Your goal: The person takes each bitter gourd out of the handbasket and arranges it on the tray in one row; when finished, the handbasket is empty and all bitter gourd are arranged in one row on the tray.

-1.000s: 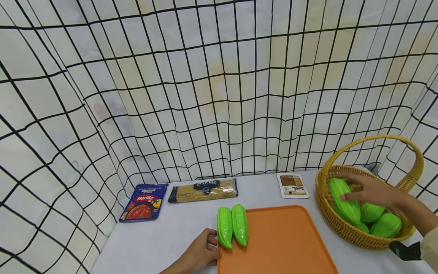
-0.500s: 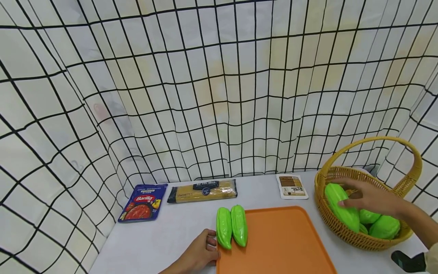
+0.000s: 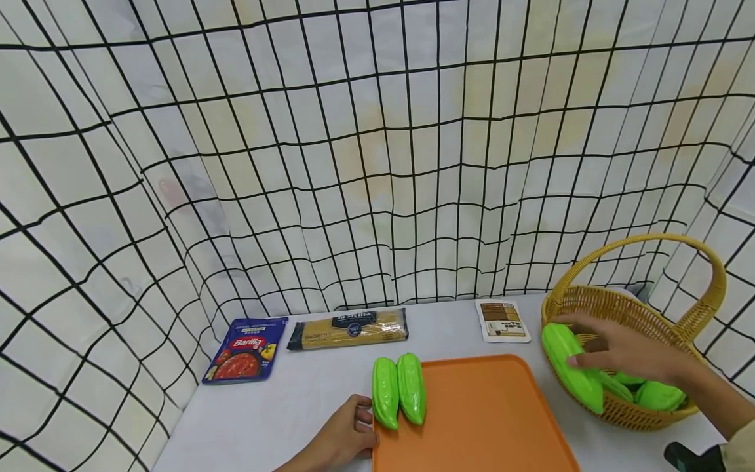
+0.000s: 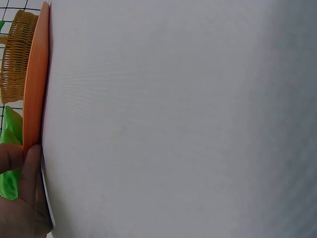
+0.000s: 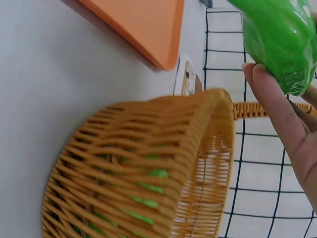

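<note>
My right hand (image 3: 625, 351) grips a glossy green ridged gourd (image 3: 569, 367) over the left rim of the wicker basket (image 3: 596, 295). In the right wrist view, the fingers (image 5: 277, 104) lie along the held gourd (image 5: 282, 39), which is clear of the basket's wall (image 5: 119, 163). My left hand (image 3: 345, 429) pinches the left edge of the orange tray (image 3: 483, 413), thumb on one side and fingers on the other in the left wrist view. Two similar green gourds (image 3: 386, 393) lie side by side at the tray's left edge. More green gourds (image 3: 657, 395) sit inside the basket.
Along the back of the white table lie a blue Barilla pouch (image 3: 244, 351), a spaghetti packet (image 3: 348, 329) and a small brown-and-white packet (image 3: 503, 321). A black wire grid (image 3: 413, 174) before white sheeting encloses the back and sides. The basket's tall handle (image 3: 649, 239) arches over its opening.
My right hand has moved left and slightly toward me, carrying the gourd from inside the basket to over its left rim. The left hand and tray stay in place.
</note>
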The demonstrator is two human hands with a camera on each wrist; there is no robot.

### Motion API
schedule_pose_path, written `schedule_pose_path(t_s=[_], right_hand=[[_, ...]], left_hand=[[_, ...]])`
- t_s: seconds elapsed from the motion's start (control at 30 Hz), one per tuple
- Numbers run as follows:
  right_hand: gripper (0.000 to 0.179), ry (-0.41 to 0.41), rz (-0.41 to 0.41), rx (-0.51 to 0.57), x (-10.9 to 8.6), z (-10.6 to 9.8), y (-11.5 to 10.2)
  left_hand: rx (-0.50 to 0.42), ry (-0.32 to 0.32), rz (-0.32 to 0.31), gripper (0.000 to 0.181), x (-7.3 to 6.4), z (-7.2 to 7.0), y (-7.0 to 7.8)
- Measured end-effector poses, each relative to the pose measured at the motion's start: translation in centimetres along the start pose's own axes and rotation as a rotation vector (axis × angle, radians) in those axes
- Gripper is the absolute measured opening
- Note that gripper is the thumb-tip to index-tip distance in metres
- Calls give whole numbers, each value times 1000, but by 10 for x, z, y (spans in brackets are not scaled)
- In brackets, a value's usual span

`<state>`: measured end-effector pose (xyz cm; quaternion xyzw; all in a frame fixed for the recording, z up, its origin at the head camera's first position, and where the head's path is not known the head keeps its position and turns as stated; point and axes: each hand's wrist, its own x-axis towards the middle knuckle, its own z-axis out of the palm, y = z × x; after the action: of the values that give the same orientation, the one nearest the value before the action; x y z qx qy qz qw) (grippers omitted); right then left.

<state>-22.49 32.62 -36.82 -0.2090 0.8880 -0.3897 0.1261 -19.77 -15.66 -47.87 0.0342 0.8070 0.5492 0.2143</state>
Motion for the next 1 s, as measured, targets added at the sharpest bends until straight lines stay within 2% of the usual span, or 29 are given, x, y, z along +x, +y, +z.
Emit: schedule_pose_path(t_s=[0.13,0.37,0.57,0.7,1.0], right_hand=[[68,-3,-23,7,3,7,-1],[68,45,-66,-28,9,23,-6],[72,7,-40,97,15,37,-8],[71,-19,-52,158,18,45,-9],[72,-37,-43,153,29,59,-9]], left_hand=[[7,3,-6,62,0,0,1],[9,4,-4,63,1,1,0],[0,3,7,63,0,0,-2],[-14,0,12,63,-1,0,-1],[-25,8,-17,61,-2,1,2]])
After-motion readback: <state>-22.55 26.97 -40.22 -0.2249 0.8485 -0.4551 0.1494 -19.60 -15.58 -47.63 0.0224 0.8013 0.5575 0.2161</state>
